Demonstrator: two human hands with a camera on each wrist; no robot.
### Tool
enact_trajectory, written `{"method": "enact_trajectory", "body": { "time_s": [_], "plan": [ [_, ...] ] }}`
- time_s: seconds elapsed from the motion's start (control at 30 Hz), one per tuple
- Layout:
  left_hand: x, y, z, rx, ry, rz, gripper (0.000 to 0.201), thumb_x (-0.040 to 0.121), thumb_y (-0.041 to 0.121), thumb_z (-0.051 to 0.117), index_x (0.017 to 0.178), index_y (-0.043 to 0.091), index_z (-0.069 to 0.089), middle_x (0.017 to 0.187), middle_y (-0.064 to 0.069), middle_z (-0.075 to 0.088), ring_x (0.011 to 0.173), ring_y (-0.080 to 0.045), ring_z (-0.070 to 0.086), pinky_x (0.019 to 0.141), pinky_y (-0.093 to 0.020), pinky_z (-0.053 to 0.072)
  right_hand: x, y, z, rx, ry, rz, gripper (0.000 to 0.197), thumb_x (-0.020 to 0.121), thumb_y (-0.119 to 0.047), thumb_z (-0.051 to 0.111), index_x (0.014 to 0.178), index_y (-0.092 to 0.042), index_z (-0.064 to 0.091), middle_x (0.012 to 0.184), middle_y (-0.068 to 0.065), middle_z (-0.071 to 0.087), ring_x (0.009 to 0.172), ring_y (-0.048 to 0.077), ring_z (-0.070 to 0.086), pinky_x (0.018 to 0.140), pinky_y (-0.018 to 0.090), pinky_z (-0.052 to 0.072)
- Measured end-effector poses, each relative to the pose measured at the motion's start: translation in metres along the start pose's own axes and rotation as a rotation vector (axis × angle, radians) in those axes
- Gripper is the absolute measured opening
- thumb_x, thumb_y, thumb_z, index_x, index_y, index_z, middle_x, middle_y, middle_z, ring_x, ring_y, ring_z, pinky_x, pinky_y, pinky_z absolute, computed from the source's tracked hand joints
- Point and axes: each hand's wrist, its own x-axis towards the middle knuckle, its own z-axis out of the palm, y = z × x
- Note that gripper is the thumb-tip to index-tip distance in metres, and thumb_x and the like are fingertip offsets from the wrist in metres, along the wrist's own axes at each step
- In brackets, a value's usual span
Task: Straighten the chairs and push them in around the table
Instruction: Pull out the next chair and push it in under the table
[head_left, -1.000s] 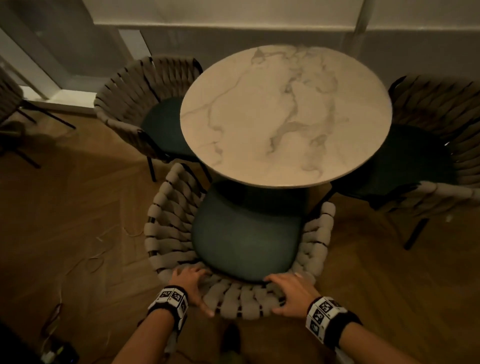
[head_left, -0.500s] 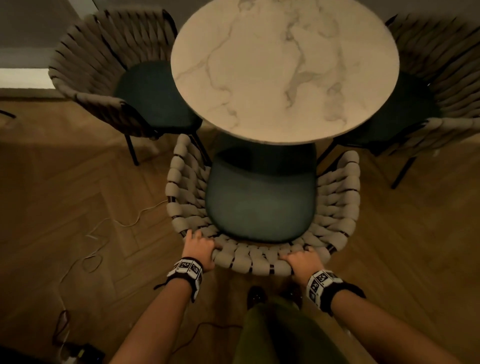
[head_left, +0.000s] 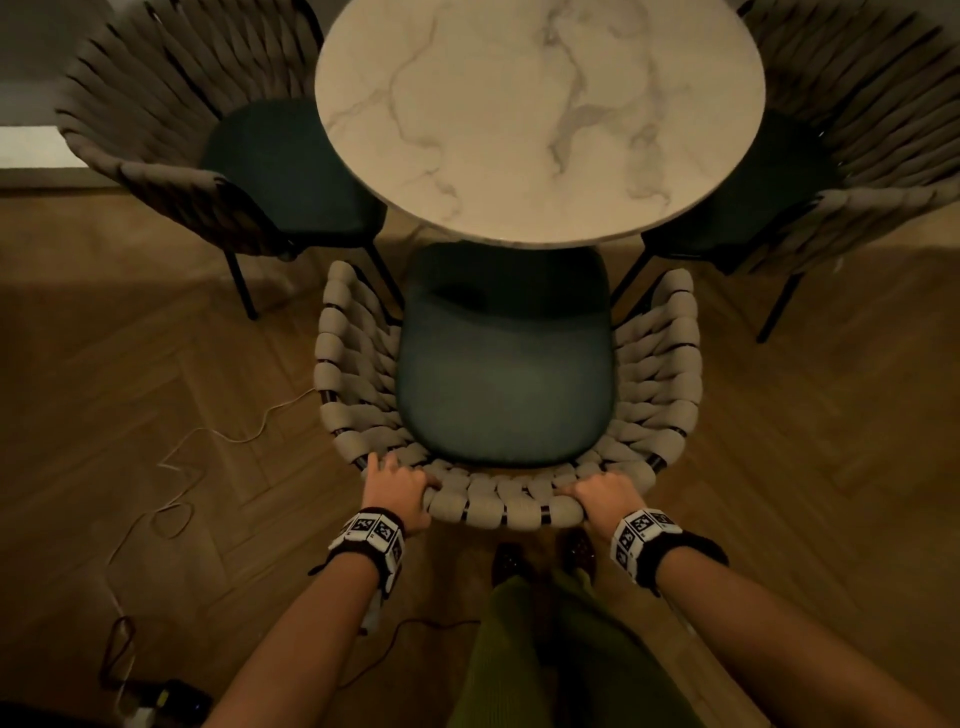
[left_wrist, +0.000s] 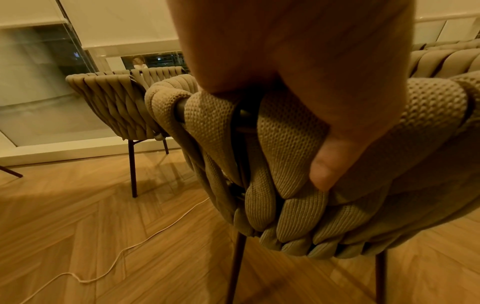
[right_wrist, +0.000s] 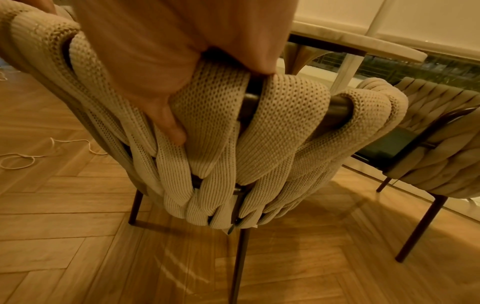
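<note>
At the lower middle of the head view, the left hand and the right hand both grip the top rail of the near chair, fingers curled over the woven straps and thumbs tucked behind, as both wrist views show. Its green seat points at the counter, the front edge just under the marble rim, the arms and back not yet tucked in. The left chair, at the upper left of the frame, and the right chair, at the upper right, already sit with their seats partly beneath the counter. One likely fault is an uneven shove: if one hand leads, the near chair would skew and its arm could knock a neighbour's dark leg, since those legs stand close beside its front corners. Its arms might also meet the counter's edge if they rise that high; the frames do not settle it. A pale cord lies on the wooden floor at the left, near the chair's rear leg, and could snag. Open floor lies behind and to the right.
</note>
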Motion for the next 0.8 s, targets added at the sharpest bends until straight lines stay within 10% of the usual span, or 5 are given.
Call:
{"method": "enact_trajectory", "body": {
  "time_s": [0.8],
  "plan": [
    [-0.002,-0.003,0.005,-0.024,-0.007,-0.047,0.044,0.08,0.047,0.061,0.124,0.046,0.054,0.127,0.005,0.06,0.129,-0.025,0.037,0.111,-0.06,0.016,-0.005,-0.015,0.002,0.004,0.006,0.02,0.038,0.089,-0.021,0.058,0.126,-0.03,0.055,0.114,0.003,0.066,0.105,0.024,0.06,0.088,0.038,0.05]
  ]
}}
